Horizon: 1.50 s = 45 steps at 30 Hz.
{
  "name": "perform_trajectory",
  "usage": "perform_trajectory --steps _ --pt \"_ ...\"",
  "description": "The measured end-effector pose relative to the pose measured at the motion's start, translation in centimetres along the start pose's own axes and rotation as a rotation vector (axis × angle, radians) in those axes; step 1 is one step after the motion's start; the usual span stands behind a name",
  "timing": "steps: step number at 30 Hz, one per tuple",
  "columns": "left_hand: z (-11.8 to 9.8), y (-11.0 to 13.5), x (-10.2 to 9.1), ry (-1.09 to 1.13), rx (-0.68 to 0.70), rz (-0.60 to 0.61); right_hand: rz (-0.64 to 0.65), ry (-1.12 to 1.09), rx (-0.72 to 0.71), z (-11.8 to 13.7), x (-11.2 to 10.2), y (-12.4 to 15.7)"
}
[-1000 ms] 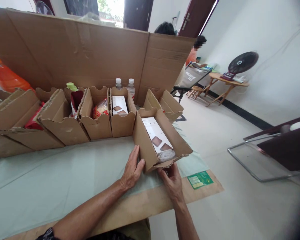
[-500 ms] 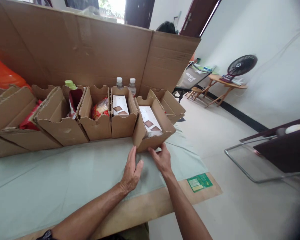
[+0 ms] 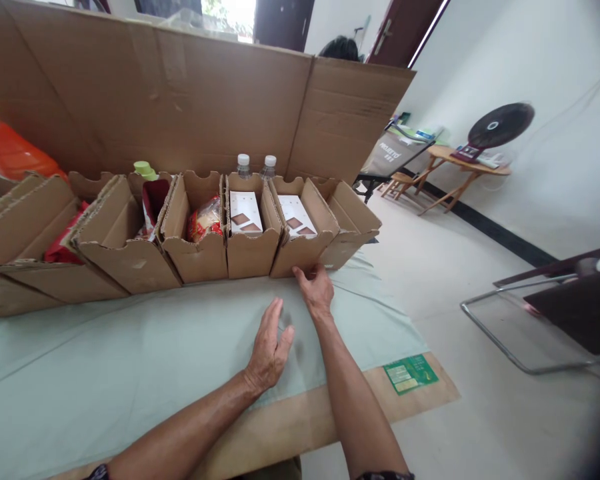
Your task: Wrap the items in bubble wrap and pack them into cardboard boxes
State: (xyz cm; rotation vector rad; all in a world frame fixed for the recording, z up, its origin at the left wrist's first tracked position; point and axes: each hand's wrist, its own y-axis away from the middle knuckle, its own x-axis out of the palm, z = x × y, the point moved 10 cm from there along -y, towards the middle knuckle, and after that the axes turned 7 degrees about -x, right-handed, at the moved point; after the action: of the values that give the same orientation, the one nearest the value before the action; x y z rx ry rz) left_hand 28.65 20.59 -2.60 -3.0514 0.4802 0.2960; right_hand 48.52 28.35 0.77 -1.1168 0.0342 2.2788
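Observation:
My right hand (image 3: pixel 316 292) touches the lower front of a cardboard bin (image 3: pixel 303 252), its thumb and fingers spread apart against the board. Inside that bin lies a white box with brown diamond shapes (image 3: pixel 296 217). To the left and nearer to me, my left hand (image 3: pixel 270 348) hovers over the pale green cloth (image 3: pixel 180 353), open and holding nothing, its thumb apart from the fingers. A matching white box (image 3: pixel 246 212) is in the neighbouring bin (image 3: pixel 251 257) on the left.
More cardboard bins (image 3: pixel 195 259) continue leftward, one with a red food packet (image 3: pixel 205 219). Behind them stand clear bottles with white caps (image 3: pixel 243 165), an orange bottle (image 3: pixel 17 147) and a tall cardboard panel (image 3: pixel 220 100). Another bin (image 3: pixel 353 217) sits at the right end.
The bin at my right hand has moved back from its pulled-out, tilted position into line with the row. My right hand went forward with it; my left hand has come away from its corner.

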Motion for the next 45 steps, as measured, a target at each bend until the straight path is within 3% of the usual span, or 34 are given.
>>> perform_trajectory --steps 5,9,11,14,16,19,22,26,32,36,38,42,43,45 --pt "-0.1 -0.1 0.1 -0.025 0.008 0.014 0.014 0.042 -0.012 0.6 -0.6 -0.4" --pt "0.0 -0.2 0.2 -0.02 0.024 0.016 0.028 -0.001 -0.11 2.3 -2.8 0.8" --pt "0.0 -0.3 0.2 -0.006 0.032 0.01 0.03 -0.057 -0.194 4.5 -4.1 2.0" --pt "-0.2 -0.4 0.2 0.01 0.05 -0.004 0.053 -0.192 -0.398 10.5 -5.2 3.8" --pt "-0.4 -0.5 0.1 0.017 0.066 -0.011 0.127 -0.19 -0.52 15.1 -4.7 4.5" --pt "-1.1 -0.3 -0.2 0.025 0.088 -0.026 0.288 0.091 -0.557 19.7 -1.9 4.2" --pt "-1.9 0.7 -1.0 0.036 0.101 -0.044 0.324 0.33 -0.494 21.3 -0.5 2.9" --pt "-2.6 3.4 -3.3 0.084 0.064 -0.048 0.272 0.351 -0.478 21.9 -1.2 3.1" --pt "-2.5 8.8 -9.5 0.061 0.059 -0.181 0.234 0.262 -0.581 19.8 -6.3 10.7" --pt "-1.6 11.9 -13.7 -0.013 0.09 -0.31 0.239 0.167 -0.629 14.4 -11.7 16.1" --pt "-1.0 12.6 -15.1 -0.037 0.057 -0.338 0.172 0.062 -0.645 11.4 -15.2 17.8" --pt "-1.1 11.6 -15.8 -0.04 -0.016 -0.335 -0.119 -0.125 -0.479 4.0 -21.7 20.0" --pt "-1.4 10.9 -15.6 -0.031 -0.014 -0.32 -0.15 -0.156 -0.428 2.4 -22.3 20.6" --pt "-2.4 9.0 -14.8 -0.002 0.011 -0.283 -0.098 -0.211 -0.373 0.4 -21.4 21.8"
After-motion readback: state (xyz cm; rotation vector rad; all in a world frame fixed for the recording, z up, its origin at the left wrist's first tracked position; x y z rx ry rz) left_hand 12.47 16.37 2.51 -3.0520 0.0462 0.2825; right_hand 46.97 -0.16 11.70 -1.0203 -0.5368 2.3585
